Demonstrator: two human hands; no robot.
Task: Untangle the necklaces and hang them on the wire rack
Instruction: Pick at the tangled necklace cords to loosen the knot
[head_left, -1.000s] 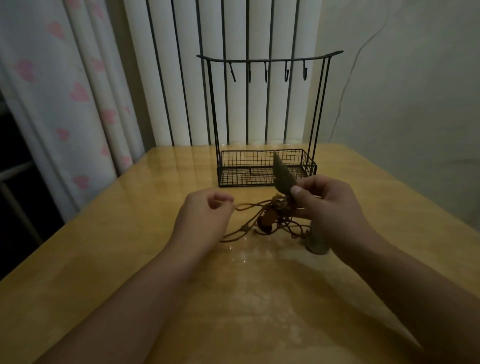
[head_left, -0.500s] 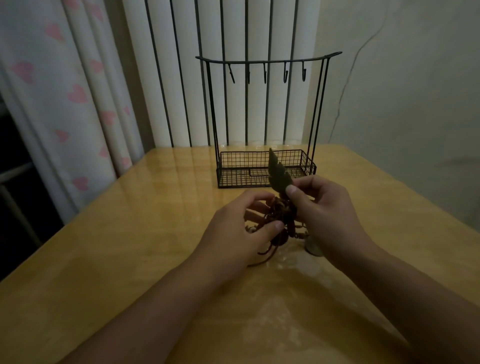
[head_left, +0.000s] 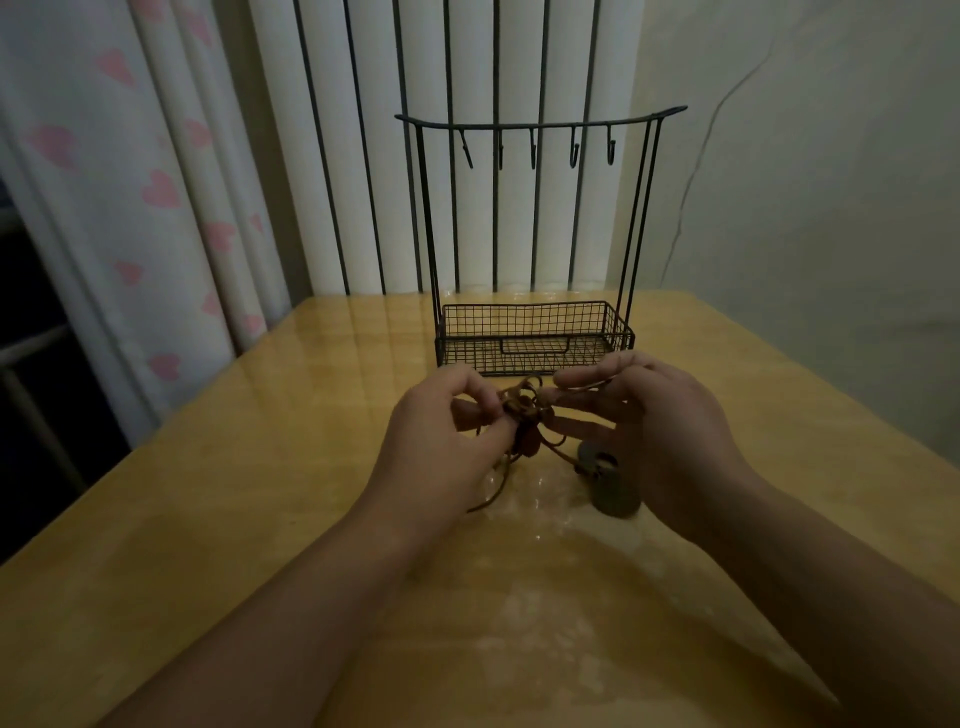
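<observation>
Two bare forearms reach in from the bottom edge over a glossy yellow-brown table (head_left: 208, 519), whose surface throws back pale patches of light between them. The left hand (head_left: 441, 441) is curled, its thumb and fingertips pinching the left side of a knotted bunch of brown cord, the tangled necklaces (head_left: 524, 415), which is held up just above the tabletop between both hands. The right hand (head_left: 660, 431) faces it from the other side with its fingers more extended; the upper fingers pinch a thin strand of cord that runs back toward the knot, while the lower fingers reach in under the bunch. Loose ends of cord hang from the tangle, and one trails down past the left hand onto the table. Just below and beside the right hand, a dark ring-shaped pendant (head_left: 597, 462) and a dull round disc (head_left: 615, 499) lie on the table, joined to the tangle by a cord; the dim light hides finer detail. Beyond the hands, near them but not touching, stands the black wire rack (head_left: 535, 338): a mesh basket at its base, thin uprights at each side, and a curved top bar carrying five small hooks (head_left: 535, 150), all bare. Behind the rack, at the far edge of the table, hang white vertical blinds (head_left: 353, 156). A pale curtain with pink hearts (head_left: 130, 182) hangs at the left, and a plain wall (head_left: 831, 182) with a thin crack line is at the right.
</observation>
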